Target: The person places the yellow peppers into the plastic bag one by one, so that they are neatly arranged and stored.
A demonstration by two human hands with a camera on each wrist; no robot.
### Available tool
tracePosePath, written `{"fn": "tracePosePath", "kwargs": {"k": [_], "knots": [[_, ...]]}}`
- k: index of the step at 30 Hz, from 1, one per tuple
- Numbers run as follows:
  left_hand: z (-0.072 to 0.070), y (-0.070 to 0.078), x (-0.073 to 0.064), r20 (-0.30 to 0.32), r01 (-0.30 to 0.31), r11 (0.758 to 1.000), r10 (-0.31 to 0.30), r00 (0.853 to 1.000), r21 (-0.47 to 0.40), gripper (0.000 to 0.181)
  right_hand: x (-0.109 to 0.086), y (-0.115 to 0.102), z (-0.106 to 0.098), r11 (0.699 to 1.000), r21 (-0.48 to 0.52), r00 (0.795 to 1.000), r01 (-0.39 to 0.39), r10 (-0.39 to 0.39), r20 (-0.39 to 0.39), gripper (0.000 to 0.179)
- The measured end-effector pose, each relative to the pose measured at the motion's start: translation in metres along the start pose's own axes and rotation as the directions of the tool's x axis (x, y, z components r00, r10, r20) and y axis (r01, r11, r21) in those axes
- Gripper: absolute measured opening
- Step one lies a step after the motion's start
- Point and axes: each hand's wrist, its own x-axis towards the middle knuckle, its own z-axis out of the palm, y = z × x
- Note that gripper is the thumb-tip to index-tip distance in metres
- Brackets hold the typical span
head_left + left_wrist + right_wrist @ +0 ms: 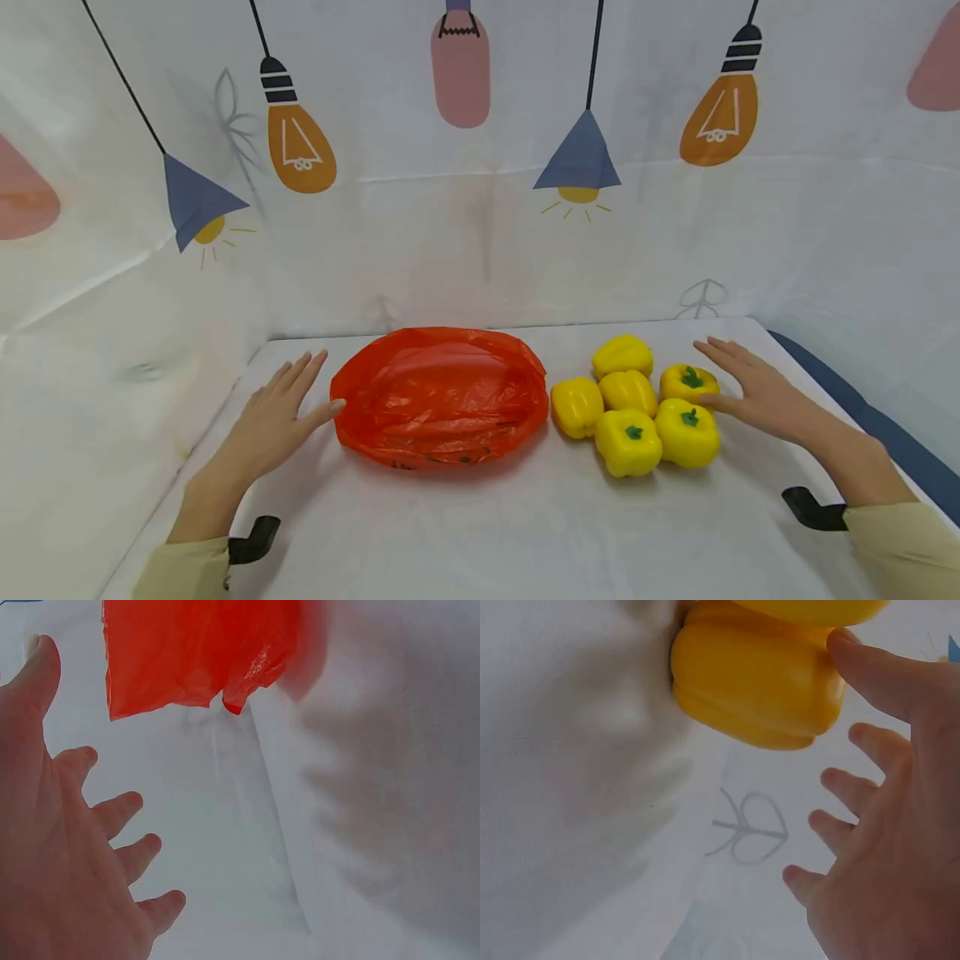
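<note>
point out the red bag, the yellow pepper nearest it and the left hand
Red bag (442, 396), head view: middle of its plastic
Nearest yellow pepper (577, 407), head view: middle of its skin
Left hand (273, 419), head view: back of the hand

From the head, the table (487, 533) is viewed forward and down, at widest range. From the wrists, left hand (67, 832) and right hand (885, 840) are viewed close, palm side, along the fingers (116, 815); red bag (169, 652) is shared by left wrist and head, yellow pepper (757, 682) and leaf print (751, 831) by right wrist and head.
</note>
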Motion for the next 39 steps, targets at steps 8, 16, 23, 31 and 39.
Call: {"fn": "tracePosePath", "kwargs": {"k": [8, 16, 23, 31, 39], "knots": [[0.015, 0.006, 0.008, 0.019, -0.027, 0.998, 0.028, 0.999, -0.062, 0.085, 0.004, -0.007, 0.006, 0.996, 0.086, 0.996, -0.023, 0.015, 0.089, 0.075], [0.025, 0.011, 0.014, 0.069, -0.057, 0.990, 0.066, 0.995, -0.126, 0.083, 0.006, -0.009, 0.010, 0.995, 0.095, 0.995, -0.006, -0.003, 0.095, 0.070], [0.033, 0.010, 0.018, 0.080, -0.089, 0.961, 0.114, 0.990, -0.262, 0.085, 0.007, -0.010, 0.011, 0.991, 0.126, 0.995, -0.053, 0.042, 0.089, 0.071], [0.035, 0.011, 0.019, 0.049, -0.126, 0.950, 0.145, 0.988, -0.286, 0.079, 0.007, -0.009, 0.012, 0.988, 0.132, 0.996, -0.081, 0.076, 0.040, 0.074], [0.035, 0.015, 0.018, 0.070, -0.111, 0.946, 0.139, 0.988, -0.304, 0.084, 0.009, -0.021, 0.001, 0.987, 0.160, 0.998, -0.030, 0.039, -0.054, 0.080]]}}
